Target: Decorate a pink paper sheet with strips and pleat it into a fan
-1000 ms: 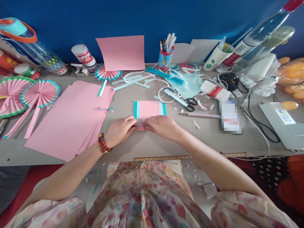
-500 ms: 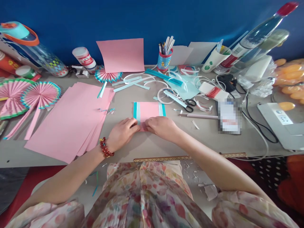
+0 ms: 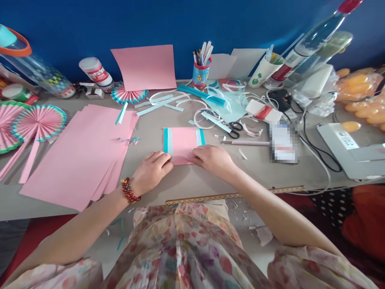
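Observation:
A small pink paper (image 3: 184,144) lies flat in the middle of the desk, with light blue and teal strips along its left and right sides. My left hand (image 3: 152,170), a red bead bracelet (image 3: 130,190) at its wrist, is closed at the paper's near left corner. At the near right corner, the curled fingers of my right hand (image 3: 213,159) press on the near edge. My fingertips are partly hidden under both hands. Beyond the paper are black-handled scissors (image 3: 236,129) and a white ring-shaped roll (image 3: 197,119).
Large pink sheets (image 3: 75,156) are stacked on the left, near folded paper fans (image 3: 39,122). A pen cup (image 3: 201,75) stands at the back. To the right lie a craft knife (image 3: 246,143), a phone (image 3: 284,142), cables and a power strip (image 3: 349,140).
My hands have moved apart along the paper's near edge, from close to its middle out to its two corners. The view has shifted slightly to the right.

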Available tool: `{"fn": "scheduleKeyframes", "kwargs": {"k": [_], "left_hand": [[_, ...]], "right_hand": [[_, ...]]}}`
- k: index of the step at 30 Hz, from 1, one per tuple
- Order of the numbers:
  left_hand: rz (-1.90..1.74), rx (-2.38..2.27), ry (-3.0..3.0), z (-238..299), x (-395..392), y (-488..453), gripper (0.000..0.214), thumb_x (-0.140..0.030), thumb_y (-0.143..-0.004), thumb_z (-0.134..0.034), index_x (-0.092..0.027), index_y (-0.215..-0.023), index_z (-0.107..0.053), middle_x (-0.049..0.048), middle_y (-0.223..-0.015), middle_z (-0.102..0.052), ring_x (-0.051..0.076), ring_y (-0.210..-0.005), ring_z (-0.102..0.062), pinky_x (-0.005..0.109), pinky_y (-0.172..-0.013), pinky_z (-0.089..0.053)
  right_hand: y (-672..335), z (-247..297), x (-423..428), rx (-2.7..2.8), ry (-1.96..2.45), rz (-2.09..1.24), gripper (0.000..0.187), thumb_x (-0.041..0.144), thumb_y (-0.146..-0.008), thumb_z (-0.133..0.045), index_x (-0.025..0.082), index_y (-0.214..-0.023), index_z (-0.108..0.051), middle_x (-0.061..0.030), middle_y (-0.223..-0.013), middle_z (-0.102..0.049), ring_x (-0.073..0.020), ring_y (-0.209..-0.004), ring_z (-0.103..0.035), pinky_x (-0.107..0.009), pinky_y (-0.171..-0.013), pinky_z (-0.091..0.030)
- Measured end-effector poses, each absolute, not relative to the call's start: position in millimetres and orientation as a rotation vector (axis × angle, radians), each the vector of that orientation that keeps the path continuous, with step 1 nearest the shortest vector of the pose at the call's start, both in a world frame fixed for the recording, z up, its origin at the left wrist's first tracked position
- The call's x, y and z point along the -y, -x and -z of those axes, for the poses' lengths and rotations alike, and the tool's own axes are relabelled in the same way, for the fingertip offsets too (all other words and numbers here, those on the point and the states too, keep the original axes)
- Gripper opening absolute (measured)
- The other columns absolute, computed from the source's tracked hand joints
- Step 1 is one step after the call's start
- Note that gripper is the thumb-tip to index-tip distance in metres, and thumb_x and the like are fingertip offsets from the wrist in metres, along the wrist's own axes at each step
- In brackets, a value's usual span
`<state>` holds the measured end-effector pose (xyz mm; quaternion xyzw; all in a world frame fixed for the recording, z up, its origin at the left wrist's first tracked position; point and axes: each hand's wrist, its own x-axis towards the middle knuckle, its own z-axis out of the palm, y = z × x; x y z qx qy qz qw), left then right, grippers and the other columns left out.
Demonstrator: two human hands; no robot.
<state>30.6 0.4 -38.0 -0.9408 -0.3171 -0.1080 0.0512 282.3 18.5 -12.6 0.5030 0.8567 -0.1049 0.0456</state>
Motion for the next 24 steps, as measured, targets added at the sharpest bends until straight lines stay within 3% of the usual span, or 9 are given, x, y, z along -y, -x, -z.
{"fn": "scheduleKeyframes", "kwargs": {"k": [24], "left_hand": [[0.289,1.017,2.986,35.6,-1.0,-30.8,0.021,-0.013,-0.097,-0.042,-0.018,-0.093,-0.062,0.0082,-0.107,-0.062,0.022,-0.097,-0.055,0.036,-0.086,-0.048]], "right_hand": [[-285.7,15.0,-20.2,-2.695,-1.458,0.407,0.036,0.043,-0.101,-0.043,0.019,-0.088,-0.066,-0.0041,-0.095,-0.070,-0.0177,-0.086,-0.058,-0.028,-0.063,-0.026]]}}
